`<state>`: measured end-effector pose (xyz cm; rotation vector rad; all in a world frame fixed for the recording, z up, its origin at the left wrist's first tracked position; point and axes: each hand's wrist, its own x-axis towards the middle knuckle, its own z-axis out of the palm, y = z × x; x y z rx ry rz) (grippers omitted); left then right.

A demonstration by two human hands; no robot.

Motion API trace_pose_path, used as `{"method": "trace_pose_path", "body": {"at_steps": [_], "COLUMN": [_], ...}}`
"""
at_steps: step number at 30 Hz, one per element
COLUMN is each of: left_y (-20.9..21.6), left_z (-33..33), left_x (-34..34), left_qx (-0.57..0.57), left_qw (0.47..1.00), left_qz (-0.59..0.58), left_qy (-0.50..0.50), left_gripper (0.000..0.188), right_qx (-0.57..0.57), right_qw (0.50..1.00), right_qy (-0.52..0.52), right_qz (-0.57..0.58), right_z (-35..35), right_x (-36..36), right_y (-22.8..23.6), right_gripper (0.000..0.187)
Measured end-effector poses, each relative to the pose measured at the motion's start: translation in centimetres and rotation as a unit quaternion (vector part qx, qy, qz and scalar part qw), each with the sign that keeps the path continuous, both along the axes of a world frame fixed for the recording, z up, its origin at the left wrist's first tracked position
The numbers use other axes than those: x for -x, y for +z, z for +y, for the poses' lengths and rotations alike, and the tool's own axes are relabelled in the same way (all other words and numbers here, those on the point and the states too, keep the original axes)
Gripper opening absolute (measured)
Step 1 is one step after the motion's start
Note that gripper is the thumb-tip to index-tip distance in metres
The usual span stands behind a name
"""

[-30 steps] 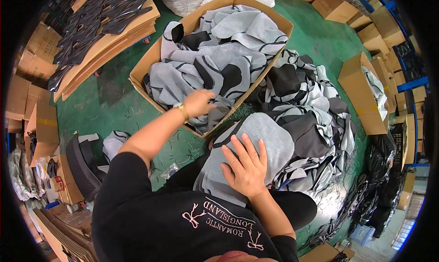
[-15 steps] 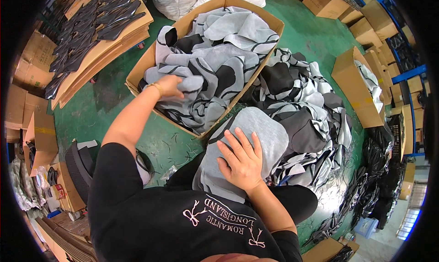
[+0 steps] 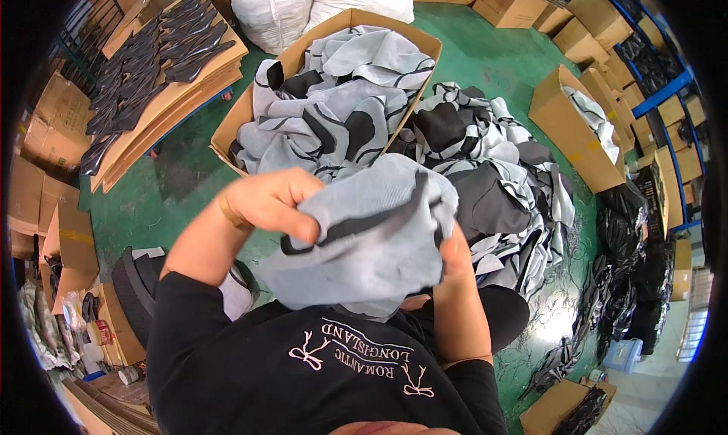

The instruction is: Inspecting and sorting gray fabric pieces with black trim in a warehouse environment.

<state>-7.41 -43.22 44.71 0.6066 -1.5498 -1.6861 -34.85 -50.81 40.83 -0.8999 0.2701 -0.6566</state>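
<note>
A grey fabric piece with black trim point(image 3: 364, 245) is held up in front of my chest, creased and bent. My left hand point(image 3: 277, 200) grips its left side, the thumb lying over the cloth beside a black band. At the opposite edge, my right hand point(image 3: 455, 257) is closed on the cloth, its fingers partly hidden behind it. More grey and black pieces point(image 3: 334, 120) fill a large open cardboard box point(image 3: 425, 75) just beyond. To the right of the box, a loose pile of similar pieces point(image 3: 493, 196) lies on the floor. The stack on my lap is mostly covered by the raised piece.
Black shaped parts point(image 3: 171, 52) lie in rows on stacked cardboard sheets point(image 3: 163, 120) at the far left. White sacks point(image 3: 273, 14) stand behind the box. Another carton point(image 3: 580, 143) with pale cloth stands at right, near black plastic bags point(image 3: 629, 245). The floor point(image 3: 182, 185) is green.
My left hand has come back from the box with a grey fabric piece. My right hand has left the lap stack and taken hold of that piece's other side. The view has shifted slightly.
</note>
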Motion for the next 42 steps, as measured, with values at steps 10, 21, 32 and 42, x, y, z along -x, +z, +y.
{"method": "trace_pose_path", "body": {"at_steps": [10, 21, 32, 42], "left_y": [-5.5, -17.7, -12.3, -26.8], "left_z": [-0.2, -9.4, -3.4, -16.0], "left_x": [6.2, 4.1, 7.1, -5.9], "left_qx": [-0.252, -0.052, 0.029, -0.246], "left_qw": [0.886, 0.852, 0.834, 0.758], "left_qz": [0.206, -0.293, -0.326, -0.225], "left_qy": [0.331, 0.431, 0.444, 0.561], "left_gripper": [0.036, 0.035, 0.022, 0.064], "right_qx": [-0.037, 0.029, 0.393, 0.696], "right_qw": [0.991, 0.913, 0.683, 0.577], "right_qy": [-0.125, -0.221, -0.421, -0.174], "right_qz": [0.04, 0.341, 0.449, 0.39], "right_z": [0.1, -11.3, -6.1, 0.4], "right_x": [7.2, 3.4, 5.3, -1.9], "right_y": [-3.4, -11.5, -6.2, -5.3], "right_gripper": [0.033, 0.031, 0.028, 0.047]}}
